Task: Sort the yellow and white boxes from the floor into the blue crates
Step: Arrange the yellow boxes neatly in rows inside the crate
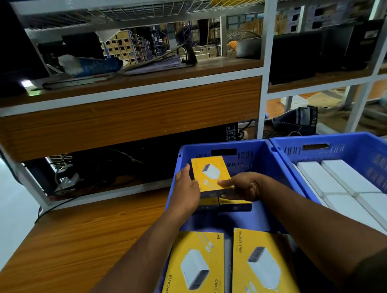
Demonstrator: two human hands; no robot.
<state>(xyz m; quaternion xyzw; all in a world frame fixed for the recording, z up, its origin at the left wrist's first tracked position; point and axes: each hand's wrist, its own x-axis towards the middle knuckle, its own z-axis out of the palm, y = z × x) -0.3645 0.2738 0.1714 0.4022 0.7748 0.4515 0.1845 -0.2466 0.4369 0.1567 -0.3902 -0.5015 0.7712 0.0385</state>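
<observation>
Two hands are on one yellow box (210,173) here, held flat above the far end of the left blue crate (276,162). The left hand (188,191) lies along the box's left edge with its fingers fairly straight against the side, thumb tucked toward the near corner. The right hand (244,186) pinches the near right corner, thumb on top of the lid, fingers curled beneath.

Just under the held box, more yellow boxes (225,206) lie in the crate, dark sides toward us; how many is hard to tell. At the near end of the same crate, two big yellow boxes (194,269) sit side by side, printed faces up, and both forearms cross over them.

To the right, touching the first, stands the second blue crate (344,143), packed with white boxes (337,179) in neat rows.

Both crates rest on a wooden table (69,242). Right behind them rises a white-framed shelf unit (261,93) with a wood panel, cables and dark equipment crowding its lower bay, close to the crate's far wall. Papers and a blue bag (98,64) clutter the shelf above.
</observation>
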